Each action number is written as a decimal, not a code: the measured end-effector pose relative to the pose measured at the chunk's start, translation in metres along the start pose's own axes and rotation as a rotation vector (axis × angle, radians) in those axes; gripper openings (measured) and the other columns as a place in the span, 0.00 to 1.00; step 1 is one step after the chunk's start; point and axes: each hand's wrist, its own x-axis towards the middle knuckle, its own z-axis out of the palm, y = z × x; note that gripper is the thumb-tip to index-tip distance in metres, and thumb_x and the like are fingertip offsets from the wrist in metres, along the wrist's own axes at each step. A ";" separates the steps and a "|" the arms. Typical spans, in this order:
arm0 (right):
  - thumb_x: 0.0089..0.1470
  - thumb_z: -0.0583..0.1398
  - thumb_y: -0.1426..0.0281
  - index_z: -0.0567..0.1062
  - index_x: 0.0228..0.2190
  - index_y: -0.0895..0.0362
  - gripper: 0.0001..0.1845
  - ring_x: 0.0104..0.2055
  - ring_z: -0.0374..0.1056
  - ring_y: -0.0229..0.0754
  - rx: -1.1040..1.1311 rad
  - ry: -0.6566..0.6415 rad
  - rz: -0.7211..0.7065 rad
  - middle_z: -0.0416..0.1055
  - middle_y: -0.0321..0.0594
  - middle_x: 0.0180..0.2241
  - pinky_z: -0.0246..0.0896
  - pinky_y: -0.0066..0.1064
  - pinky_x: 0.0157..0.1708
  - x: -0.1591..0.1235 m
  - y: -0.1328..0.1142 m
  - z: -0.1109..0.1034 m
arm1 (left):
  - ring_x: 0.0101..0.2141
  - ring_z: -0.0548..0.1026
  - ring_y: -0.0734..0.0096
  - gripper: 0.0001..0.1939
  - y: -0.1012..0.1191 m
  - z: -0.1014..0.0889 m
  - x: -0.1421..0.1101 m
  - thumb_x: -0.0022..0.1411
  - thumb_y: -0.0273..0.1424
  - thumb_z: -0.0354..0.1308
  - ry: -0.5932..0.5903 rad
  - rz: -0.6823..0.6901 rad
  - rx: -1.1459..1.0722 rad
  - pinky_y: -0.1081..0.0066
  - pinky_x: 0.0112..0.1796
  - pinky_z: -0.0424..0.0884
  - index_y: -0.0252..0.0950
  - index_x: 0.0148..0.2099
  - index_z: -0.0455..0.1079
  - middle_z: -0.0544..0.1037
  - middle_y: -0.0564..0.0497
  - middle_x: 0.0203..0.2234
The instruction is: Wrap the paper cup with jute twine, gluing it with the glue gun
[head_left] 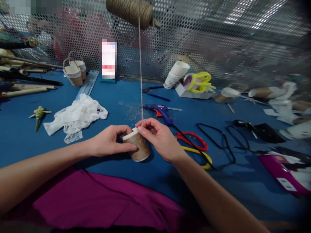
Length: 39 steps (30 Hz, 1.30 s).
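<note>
A small paper cup [140, 149], wound with brown twine below a bare white rim, is tilted just above or on the blue table. My left hand [110, 140] is closed round its left side, thumb on the wrapped wall and fingers at the rim. A strand of twine [140, 68] runs down to the cup from a large twine spool [130, 13] hanging overhead. My right hand [159, 137] pinches at the rim where the strand arrives; its fingertips partly hide the strand's end. Just beyond lies a blue glue gun [161, 111].
Scissors [194, 136] with red and yellow handles lie right of my hand, crossed by a black cord [224, 142]. White lace [77, 113] lies left. Farther back are pliers [156, 93], stacked paper cups [177, 74], small handled baskets [74, 76] and sticks [29, 90], before a perforated metal screen [213, 42].
</note>
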 end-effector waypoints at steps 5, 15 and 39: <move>0.51 0.58 0.65 0.66 0.25 0.55 0.08 0.38 0.65 0.40 -0.006 -0.001 -0.001 0.69 0.39 0.34 0.59 0.38 0.42 -0.003 -0.003 0.001 | 0.36 0.70 0.68 0.08 0.000 -0.001 -0.001 0.54 0.32 0.57 -0.025 0.023 0.016 0.69 0.38 0.66 0.32 0.32 0.64 0.73 0.49 0.32; 0.48 0.61 0.66 0.66 0.25 0.56 0.08 0.36 0.63 0.38 0.191 -0.048 0.116 0.68 0.38 0.34 0.57 0.36 0.41 0.000 -0.001 0.001 | 0.40 0.70 0.62 0.08 0.001 -0.005 -0.001 0.54 0.31 0.56 -0.080 0.061 0.034 0.64 0.41 0.66 0.31 0.35 0.64 0.73 0.45 0.33; 0.50 0.59 0.64 0.72 0.29 0.57 0.08 0.32 0.63 0.35 0.140 -0.015 0.127 0.71 0.39 0.33 0.59 0.28 0.30 0.016 -0.015 0.004 | 0.27 0.63 0.76 0.07 0.010 0.002 -0.003 0.50 0.31 0.55 0.068 -0.124 -0.238 0.73 0.32 0.60 0.33 0.27 0.61 0.65 0.55 0.23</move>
